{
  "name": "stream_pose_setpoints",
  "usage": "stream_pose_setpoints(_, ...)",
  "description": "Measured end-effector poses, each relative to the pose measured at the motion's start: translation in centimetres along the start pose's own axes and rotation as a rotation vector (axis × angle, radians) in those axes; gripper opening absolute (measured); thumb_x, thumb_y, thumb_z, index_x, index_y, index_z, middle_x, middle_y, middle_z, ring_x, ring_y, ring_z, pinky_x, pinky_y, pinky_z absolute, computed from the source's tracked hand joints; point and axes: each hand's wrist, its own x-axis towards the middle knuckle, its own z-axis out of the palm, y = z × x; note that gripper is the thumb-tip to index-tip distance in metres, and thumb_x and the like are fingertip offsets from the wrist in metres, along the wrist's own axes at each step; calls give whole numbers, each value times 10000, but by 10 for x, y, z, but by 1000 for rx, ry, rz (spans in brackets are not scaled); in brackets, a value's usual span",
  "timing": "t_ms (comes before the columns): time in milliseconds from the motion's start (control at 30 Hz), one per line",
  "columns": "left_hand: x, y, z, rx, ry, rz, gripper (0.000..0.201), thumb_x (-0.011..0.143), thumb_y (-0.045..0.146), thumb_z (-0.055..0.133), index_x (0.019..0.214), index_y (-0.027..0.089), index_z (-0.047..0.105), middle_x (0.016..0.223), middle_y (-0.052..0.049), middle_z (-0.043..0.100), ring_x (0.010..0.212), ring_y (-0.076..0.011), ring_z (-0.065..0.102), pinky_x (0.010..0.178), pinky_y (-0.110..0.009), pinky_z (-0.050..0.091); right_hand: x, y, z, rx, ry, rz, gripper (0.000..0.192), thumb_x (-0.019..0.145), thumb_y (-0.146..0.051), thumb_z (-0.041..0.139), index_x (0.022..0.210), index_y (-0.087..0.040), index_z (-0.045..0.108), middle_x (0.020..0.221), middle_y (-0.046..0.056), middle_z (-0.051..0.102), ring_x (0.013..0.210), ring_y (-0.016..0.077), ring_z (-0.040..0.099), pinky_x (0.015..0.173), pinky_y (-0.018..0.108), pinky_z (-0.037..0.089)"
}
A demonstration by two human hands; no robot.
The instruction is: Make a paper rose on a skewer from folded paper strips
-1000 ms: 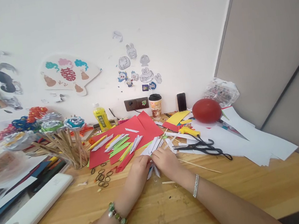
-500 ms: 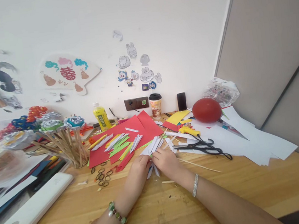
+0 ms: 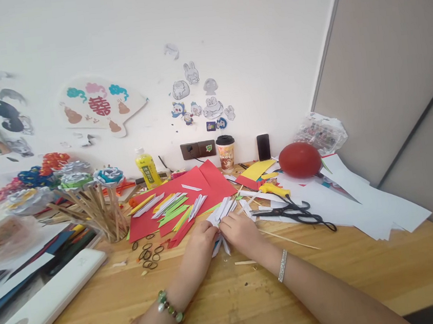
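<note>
Between my hands is a bundle of folded white paper strips [image 3: 220, 246], its lower ends poking out below my fingers. My left hand [image 3: 200, 238] pinches it from the left, fingers closed. From the right, my right hand [image 3: 240, 233] grips it too, fingertips meeting the left ones. The hands cover the bundle's middle. Just beyond them lies a loose pile of white folded strips [image 3: 223, 208]. Farther left, green folded strips [image 3: 173, 214] and more white ones rest on red paper [image 3: 187, 180]. Several small rubber bands [image 3: 148, 255] lie left of my left hand.
Black scissors [image 3: 287, 211] and a yellow-handled tool [image 3: 273, 190] lie right, near white sheets [image 3: 329, 201] and a red balloon [image 3: 300, 159]. A lidded cup [image 3: 226, 154], a phone [image 3: 263, 147] and a yellow bottle [image 3: 147, 168] stand behind. Paper flowers [image 3: 107, 176] and a white device [image 3: 48, 303] are left.
My left hand has shifted very slightly, its fingers curling a little around the paper bundle. The right hand stays nearly still, and the things on the table have not moved.
</note>
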Motion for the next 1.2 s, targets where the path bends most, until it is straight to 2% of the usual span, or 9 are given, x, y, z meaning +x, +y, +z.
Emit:
stream_pose_setpoints(267,0,-2,3,58,-15,29,261,833,63,379,697,147,585,749,-69,566,704,-194,523,632,-299,447,0,-3,3,15,-17,-4,186,887,-117,471,750,-152,592,752,53,605,752,191,522,545,281,354)
stream_pose_setpoints(400,0,-2,4,50,-17,10,261,857,107,386,708,145,597,759,-79,579,718,-204,541,653,-313,463,1,-3,1,30,-32,34,167,879,-121,487,753,-151,592,748,47,612,737,185,530,558,278,368)
stream_pose_setpoints(567,1,-2,-5,46,-16,-127,222,860,261,471,765,130,623,820,-110,606,752,-220,573,691,-329,465,-1,6,-17,175,5,150,73,835,-229,592,858,-160,591,847,44,629,821,187,549,649,271,410)
stream_pose_setpoints(667,0,-1,-13,63,-115,-203,241,835,302,505,718,134,632,789,-108,620,727,-219,583,667,-316,452,-3,13,-28,265,45,212,65,848,-157,530,831,-165,592,828,41,623,818,175,556,690,268,411)
stream_pose_setpoints(733,-1,1,-16,63,-183,-225,222,819,278,512,698,137,634,786,-107,632,731,-214,593,667,-301,445,-3,16,-33,280,11,268,126,845,-124,495,783,-169,595,789,36,623,769,164,565,661,258,405)
stream_pose_setpoints(867,-2,4,-16,72,-248,-273,197,812,221,490,678,146,612,757,-104,651,682,-206,605,618,-281,434,-2,17,-35,305,-180,359,179,829,-136,488,708,-180,612,748,42,653,712,167,598,602,250,389)
stream_pose_setpoints(933,-1,4,-14,68,-226,-290,209,829,234,468,680,155,591,729,-94,650,658,-205,605,596,-280,430,-1,16,-34,317,-213,401,182,828,-145,489,709,-176,623,756,58,670,701,177,616,588,252,390)
stream_pose_setpoints(1067,-1,2,-10,68,-75,-263,257,873,286,415,683,174,546,735,-74,630,676,-205,598,592,-284,438,0,15,-29,389,-168,551,137,846,-193,492,830,-169,626,739,59,681,659,175,635,562,245,413)
stream_pose_setpoints(1200,-2,5,-5,50,41,-135,227,869,271,433,685,183,534,746,-59,606,689,-200,583,605,-288,446,2,18,-21,924,-31,781,165,834,-258,512,963,-171,566,707,10,648,582,143,619,548,237,455)
